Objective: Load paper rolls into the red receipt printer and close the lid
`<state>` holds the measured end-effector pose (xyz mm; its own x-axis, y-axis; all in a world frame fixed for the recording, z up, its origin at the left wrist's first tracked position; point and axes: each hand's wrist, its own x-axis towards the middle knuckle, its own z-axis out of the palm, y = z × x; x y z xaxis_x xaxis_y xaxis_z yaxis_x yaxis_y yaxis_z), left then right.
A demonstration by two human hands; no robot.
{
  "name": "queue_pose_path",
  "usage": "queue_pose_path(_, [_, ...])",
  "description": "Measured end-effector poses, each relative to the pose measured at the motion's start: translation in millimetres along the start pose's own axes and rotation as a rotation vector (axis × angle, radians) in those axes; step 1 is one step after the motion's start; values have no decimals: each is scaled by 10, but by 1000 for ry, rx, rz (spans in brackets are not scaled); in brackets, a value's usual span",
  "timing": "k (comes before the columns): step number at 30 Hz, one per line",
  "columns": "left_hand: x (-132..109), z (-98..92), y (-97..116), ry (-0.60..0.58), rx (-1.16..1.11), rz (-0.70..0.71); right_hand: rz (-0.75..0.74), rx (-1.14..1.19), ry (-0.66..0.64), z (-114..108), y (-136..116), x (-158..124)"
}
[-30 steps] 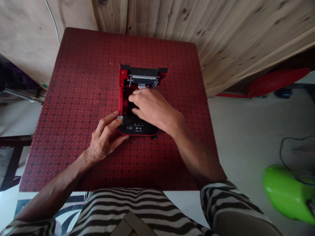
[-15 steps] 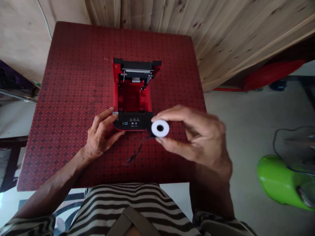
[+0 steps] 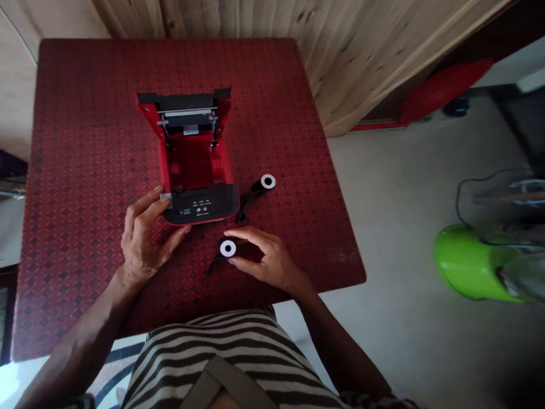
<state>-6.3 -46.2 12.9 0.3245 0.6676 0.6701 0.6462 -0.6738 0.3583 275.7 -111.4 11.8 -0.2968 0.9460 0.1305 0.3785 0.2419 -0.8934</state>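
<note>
A red and black printer (image 3: 193,170) lies on the red patterned table (image 3: 85,142) with its lid open and its red bay bare. My left hand (image 3: 142,238) grips its front left corner, index finger on a small grey lever, thumb under the front edge. My right hand (image 3: 266,261) pinches a small white paper roll (image 3: 227,248) standing on the table just in front of the printer. Beside the printer's front right corner, a second white roll (image 3: 268,182) lies apart from both hands.
Wooden plank walls (image 3: 340,45) rise behind the table. To the right is pale floor with a green plastic object (image 3: 472,264), a cable and a red object by the wall. The table's right edge is close to my right wrist. My striped clothing fills the bottom.
My right hand drew a white roll out of the printer bay, lifted it, then lowered it to the table in front. A second roll now shows at the right. The left hand stayed.
</note>
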Motion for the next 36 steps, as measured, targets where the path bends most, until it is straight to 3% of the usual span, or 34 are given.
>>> queue_pose_path(2, [-2,0,-6,4,-7,6,67,37,44,-160,10,17])
queue_pose_path(7, [-22,-1,-11,-12,-4,-21,183,-71,547,-427,360,298])
queue_pose_path(11, [-14,0,-12,-14,-1,-14,130,-169,509,-366,681,572])
queue_pose_path(15, [-1,4,-21,-12,2,11,113,-73,489,-402,645,600])
queue_pose_path(19, [0,1,-20,-12,24,5,71,-112,380,-723,117,540])
queue_pose_path(23, [-15,-12,8,-24,-17,-14,-154,-403,147,-881,-515,728])
queue_pose_path(27, [-55,-13,22,-33,-55,-63,-287,-589,-70,-612,-725,1180])
queue_pose_path(32, [-101,7,17,-41,-55,-75,-256,-791,-358,-220,-727,1629])
queue_pose_path(36, [-120,17,13,-39,-72,-75,-232,-872,-401,-116,-736,1766])
